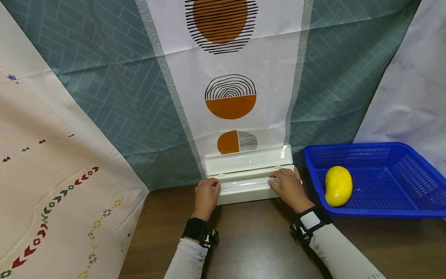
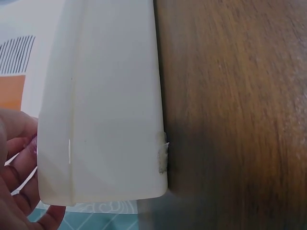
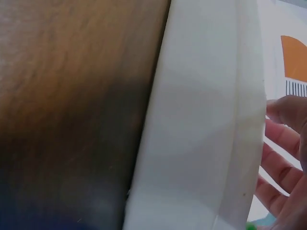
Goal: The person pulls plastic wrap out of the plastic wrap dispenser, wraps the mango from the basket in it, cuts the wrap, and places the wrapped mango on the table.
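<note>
A long white plastic cling film dispenser point(image 1: 240, 198) lies on the brown table against the hanging cloth, its lid point(image 1: 249, 161) tilted up at the back. Shiny clear film point(image 1: 249, 183) stretches along its opening. My left hand point(image 1: 205, 197) is at the dispenser's left end, thumb and fingers bent near the film's edge. At the right end, my right hand point(image 1: 288, 189) reaches over the top with bent fingers. Both wrist views show the dispenser's front wall point(image 2: 115, 105) hiding some fingertips, so whether either hand pinches the film is unclear.
To the right stands a blue plastic basket point(image 1: 379, 212) with a yellow mango-like fruit point(image 1: 338, 186) in its left side. Patterned cloth point(image 1: 104, 97) hangs behind the dispenser, and a cream embroidered cloth point(image 1: 69, 174) borders the table point(image 1: 251, 240) on the left.
</note>
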`<state>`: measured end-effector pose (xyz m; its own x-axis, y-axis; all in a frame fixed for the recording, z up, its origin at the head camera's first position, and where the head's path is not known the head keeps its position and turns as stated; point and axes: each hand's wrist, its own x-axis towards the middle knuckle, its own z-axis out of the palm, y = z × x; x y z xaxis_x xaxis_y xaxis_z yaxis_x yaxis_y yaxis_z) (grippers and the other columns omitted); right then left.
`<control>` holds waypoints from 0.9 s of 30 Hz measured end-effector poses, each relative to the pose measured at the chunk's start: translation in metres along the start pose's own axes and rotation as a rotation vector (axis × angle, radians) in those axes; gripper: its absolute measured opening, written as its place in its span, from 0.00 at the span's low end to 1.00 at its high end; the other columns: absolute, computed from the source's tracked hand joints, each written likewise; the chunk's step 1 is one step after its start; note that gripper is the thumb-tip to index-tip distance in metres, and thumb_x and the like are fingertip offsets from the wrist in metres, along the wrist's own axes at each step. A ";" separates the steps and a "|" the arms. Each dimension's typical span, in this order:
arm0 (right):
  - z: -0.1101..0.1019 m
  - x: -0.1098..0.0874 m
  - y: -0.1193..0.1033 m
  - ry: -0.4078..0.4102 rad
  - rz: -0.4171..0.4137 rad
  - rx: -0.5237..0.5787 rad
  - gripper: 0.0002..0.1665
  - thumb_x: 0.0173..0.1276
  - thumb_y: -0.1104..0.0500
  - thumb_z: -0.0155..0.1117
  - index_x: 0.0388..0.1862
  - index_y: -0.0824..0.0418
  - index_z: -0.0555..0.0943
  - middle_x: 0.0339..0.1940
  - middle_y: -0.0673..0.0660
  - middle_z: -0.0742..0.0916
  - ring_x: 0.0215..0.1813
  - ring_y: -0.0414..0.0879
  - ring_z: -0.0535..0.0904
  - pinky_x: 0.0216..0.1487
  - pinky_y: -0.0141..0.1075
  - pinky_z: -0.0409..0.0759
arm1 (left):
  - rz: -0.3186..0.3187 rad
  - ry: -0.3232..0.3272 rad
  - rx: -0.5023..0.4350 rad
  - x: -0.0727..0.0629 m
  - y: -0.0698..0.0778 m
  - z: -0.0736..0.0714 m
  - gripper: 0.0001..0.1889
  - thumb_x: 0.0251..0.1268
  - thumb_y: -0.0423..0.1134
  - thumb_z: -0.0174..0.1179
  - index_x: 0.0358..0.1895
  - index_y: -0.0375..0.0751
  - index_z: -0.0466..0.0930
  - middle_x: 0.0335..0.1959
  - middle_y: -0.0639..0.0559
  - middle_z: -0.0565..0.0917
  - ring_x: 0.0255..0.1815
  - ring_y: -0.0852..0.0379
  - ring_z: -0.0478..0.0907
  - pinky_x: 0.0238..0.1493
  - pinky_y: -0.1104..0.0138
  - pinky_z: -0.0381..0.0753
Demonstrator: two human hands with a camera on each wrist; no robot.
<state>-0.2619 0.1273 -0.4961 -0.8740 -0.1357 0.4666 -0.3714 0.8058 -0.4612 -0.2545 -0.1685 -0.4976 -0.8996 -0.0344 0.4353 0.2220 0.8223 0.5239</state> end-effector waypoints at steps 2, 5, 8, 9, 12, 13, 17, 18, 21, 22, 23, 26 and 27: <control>0.001 0.003 -0.005 -0.017 -0.001 -0.004 0.16 0.62 0.53 0.74 0.45 0.59 0.87 0.47 0.61 0.89 0.60 0.62 0.79 0.74 0.67 0.54 | 0.002 0.000 -0.002 0.001 0.000 0.000 0.05 0.69 0.39 0.63 0.39 0.43 0.87 0.35 0.49 0.88 0.43 0.46 0.80 0.48 0.52 0.72; 0.006 0.007 -0.014 -0.057 -0.002 -0.010 0.18 0.61 0.51 0.75 0.46 0.60 0.86 0.46 0.61 0.88 0.60 0.62 0.79 0.72 0.64 0.59 | 0.004 -0.001 -0.006 0.001 0.001 0.000 0.05 0.69 0.39 0.63 0.39 0.43 0.87 0.35 0.49 0.87 0.43 0.47 0.81 0.48 0.52 0.73; 0.014 0.011 -0.024 -0.085 -0.014 -0.004 0.18 0.62 0.51 0.75 0.46 0.60 0.86 0.46 0.60 0.88 0.59 0.61 0.80 0.70 0.61 0.65 | 0.009 0.003 -0.017 0.000 0.000 0.001 0.05 0.69 0.39 0.63 0.38 0.43 0.87 0.35 0.49 0.87 0.42 0.48 0.81 0.48 0.52 0.73; 0.017 0.012 -0.027 -0.084 -0.025 -0.002 0.17 0.62 0.51 0.75 0.46 0.59 0.87 0.46 0.60 0.88 0.59 0.60 0.80 0.68 0.60 0.67 | 0.011 0.005 -0.022 0.000 0.000 0.001 0.05 0.69 0.38 0.63 0.38 0.43 0.87 0.34 0.49 0.87 0.42 0.48 0.81 0.47 0.52 0.73; 0.025 0.016 -0.037 -0.080 -0.055 0.011 0.16 0.61 0.53 0.76 0.45 0.58 0.87 0.46 0.58 0.89 0.59 0.58 0.81 0.65 0.58 0.71 | 0.017 0.018 -0.035 -0.001 0.000 0.001 0.04 0.69 0.38 0.63 0.38 0.42 0.86 0.34 0.49 0.86 0.40 0.49 0.82 0.47 0.52 0.72; 0.027 0.017 -0.039 -0.074 -0.067 0.013 0.15 0.60 0.53 0.76 0.44 0.58 0.87 0.46 0.57 0.90 0.59 0.57 0.81 0.64 0.58 0.72 | 0.019 0.022 -0.038 -0.001 -0.001 0.001 0.04 0.69 0.37 0.63 0.38 0.42 0.86 0.33 0.49 0.86 0.39 0.50 0.82 0.47 0.52 0.72; 0.033 0.021 -0.048 -0.067 -0.107 0.013 0.13 0.60 0.56 0.76 0.42 0.58 0.87 0.43 0.56 0.90 0.56 0.56 0.82 0.60 0.56 0.74 | 0.026 0.034 -0.049 -0.002 0.000 -0.001 0.05 0.69 0.38 0.63 0.38 0.42 0.86 0.32 0.50 0.86 0.38 0.51 0.82 0.47 0.51 0.73; 0.034 0.021 -0.049 -0.067 -0.118 0.005 0.12 0.60 0.56 0.76 0.42 0.58 0.88 0.42 0.55 0.90 0.56 0.56 0.82 0.59 0.56 0.74 | 0.027 0.035 -0.051 -0.002 0.000 0.000 0.05 0.69 0.38 0.63 0.38 0.42 0.87 0.32 0.50 0.86 0.38 0.51 0.82 0.47 0.51 0.73; 0.037 0.022 -0.050 -0.065 -0.152 -0.028 0.09 0.61 0.58 0.75 0.40 0.57 0.88 0.39 0.54 0.89 0.53 0.55 0.83 0.56 0.54 0.76 | 0.024 0.037 -0.060 -0.002 0.000 0.000 0.05 0.69 0.38 0.63 0.39 0.41 0.87 0.32 0.50 0.86 0.37 0.51 0.82 0.48 0.50 0.74; 0.037 0.022 -0.050 -0.065 -0.160 -0.034 0.08 0.62 0.58 0.75 0.40 0.57 0.88 0.38 0.54 0.89 0.52 0.55 0.83 0.55 0.54 0.77 | 0.022 0.038 -0.063 -0.002 0.000 0.000 0.05 0.69 0.38 0.63 0.39 0.41 0.87 0.32 0.50 0.85 0.37 0.51 0.82 0.48 0.50 0.74; 0.037 0.023 -0.050 -0.064 -0.169 -0.040 0.07 0.62 0.58 0.74 0.39 0.57 0.87 0.38 0.53 0.89 0.52 0.55 0.83 0.54 0.53 0.77 | 0.021 0.040 -0.063 -0.002 0.000 0.001 0.05 0.69 0.38 0.63 0.39 0.41 0.87 0.32 0.49 0.85 0.37 0.51 0.82 0.48 0.50 0.74; 0.036 0.023 -0.048 -0.058 -0.186 -0.063 0.06 0.61 0.59 0.74 0.37 0.56 0.87 0.36 0.53 0.89 0.49 0.54 0.84 0.51 0.52 0.78 | 0.023 0.043 -0.062 -0.003 0.000 0.001 0.05 0.69 0.38 0.64 0.39 0.41 0.87 0.32 0.50 0.85 0.36 0.52 0.82 0.48 0.50 0.74; 0.035 0.023 -0.047 -0.056 -0.190 -0.072 0.05 0.61 0.60 0.74 0.36 0.56 0.87 0.35 0.52 0.89 0.48 0.54 0.84 0.50 0.52 0.78 | 0.024 0.043 -0.062 -0.003 0.001 0.001 0.05 0.69 0.38 0.64 0.39 0.41 0.87 0.32 0.50 0.85 0.36 0.52 0.82 0.48 0.50 0.74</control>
<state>-0.2752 0.0659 -0.4899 -0.8069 -0.3197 0.4967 -0.5099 0.8014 -0.3126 -0.2523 -0.1676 -0.4988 -0.8771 -0.0407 0.4787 0.2675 0.7862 0.5570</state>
